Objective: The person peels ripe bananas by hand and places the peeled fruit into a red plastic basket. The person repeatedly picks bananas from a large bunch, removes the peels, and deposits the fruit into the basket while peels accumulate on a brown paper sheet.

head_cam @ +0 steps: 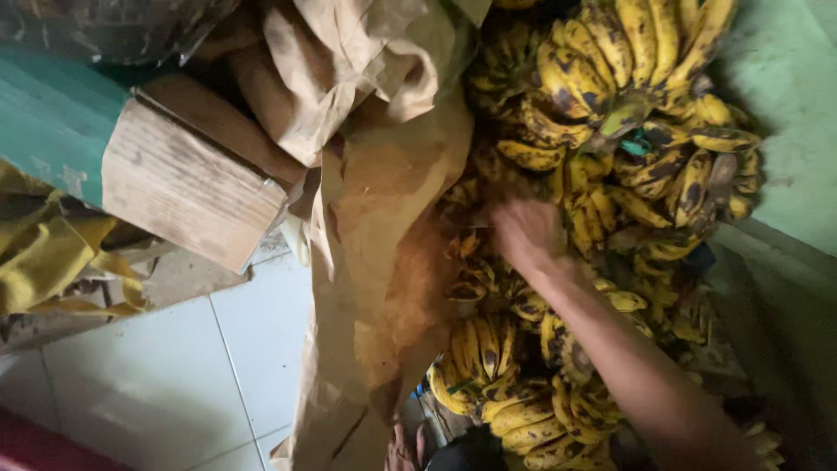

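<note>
my right hand (526,234) is out in front of me, arm stretched up from the lower right, and it rests on the heap of bananas (610,131), fingers blurred and pushed in among the fruit, so i can't tell whether they are curled round one or just lying flat. my left hand isn't in sight. the bananas are piled in bunches on the right, yellow with lots of black spotting, the top bunch (636,52) fanned out above my hand and more bunches (497,384) stacked below my forearm. just left of the heap hangs crumpled brown paper (384,192), running from the top edge down to the floor, touching the fruit along its side. further left a pale wooden block end (187,187) juts out from a green painted beam (52,113), with yellow cloth (52,253) bunched under it. white floor tiles (174,375) fill the lower left. behind the bananas on the right is a pale green wall (785,113).
</note>
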